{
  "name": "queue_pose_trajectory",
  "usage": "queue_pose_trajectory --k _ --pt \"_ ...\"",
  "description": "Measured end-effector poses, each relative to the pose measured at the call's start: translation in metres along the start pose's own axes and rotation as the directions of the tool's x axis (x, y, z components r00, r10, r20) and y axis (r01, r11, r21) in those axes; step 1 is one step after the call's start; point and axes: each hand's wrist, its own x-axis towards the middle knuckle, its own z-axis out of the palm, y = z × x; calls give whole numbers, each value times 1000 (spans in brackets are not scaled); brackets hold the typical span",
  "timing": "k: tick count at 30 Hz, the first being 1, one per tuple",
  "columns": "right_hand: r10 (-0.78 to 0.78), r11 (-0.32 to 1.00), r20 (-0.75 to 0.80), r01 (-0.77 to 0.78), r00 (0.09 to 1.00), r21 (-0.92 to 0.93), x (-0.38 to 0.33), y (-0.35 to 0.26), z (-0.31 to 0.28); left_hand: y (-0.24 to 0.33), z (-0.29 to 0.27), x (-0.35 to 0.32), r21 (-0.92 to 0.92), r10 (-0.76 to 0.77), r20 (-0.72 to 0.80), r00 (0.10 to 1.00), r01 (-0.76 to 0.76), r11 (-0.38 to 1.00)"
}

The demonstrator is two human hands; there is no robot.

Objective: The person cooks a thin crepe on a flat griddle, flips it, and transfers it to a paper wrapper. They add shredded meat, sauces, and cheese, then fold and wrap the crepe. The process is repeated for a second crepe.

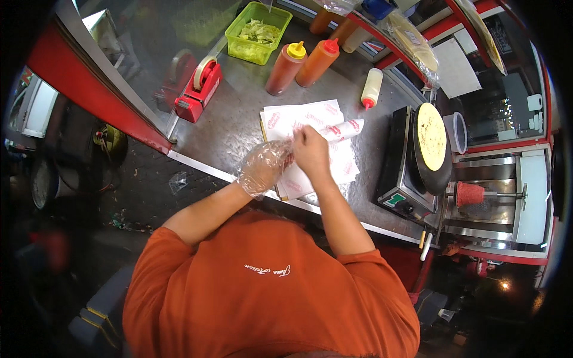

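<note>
A white paper-wrapped roll (345,130) with red print lies slantwise over a stack of printed wrapping paper sheets (328,108) on the metal counter. My left hand (261,167), in a clear plastic glove, is closed at the roll's near left end; its fingertips are partly hidden. Bare and curled, my right hand (311,154) grips the same wrapped roll beside the left, its knuckles up. The roll's far end sticks out past my right hand. What is inside the paper cannot be seen.
A red tape dispenser (200,89) stands left. Behind are a green basket (236,51) of shredded lettuce, sauce bottles (286,68) and a white squeeze bottle (371,86). At right, a flatbread (430,137) lies on a black griddle (421,170), near a meat spit (470,194).
</note>
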Motion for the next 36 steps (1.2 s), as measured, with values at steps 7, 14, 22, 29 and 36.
queue_pose_trajectory --k 7,14,22,29,36 --pt "339 934 -40 -341 940 -102 -34 30 -33 1 -17 15 -10 165 148 975 -165 986" --pt "-56 546 500 -393 864 740 40 -130 113 -36 31 -32 -218 88 206 975 -42 975" --pt "-66 754 344 -179 937 632 16 -162 188 -41 29 -16 -8 280 284 917 -290 957" --pt "-351 807 106 243 930 538 11 -83 53 -4 16 39 -159 -97 435 895 182 970" --pt "180 974 7 -180 984 141 17 48 -60 39 33 83 224 -223 678 700 91 970"
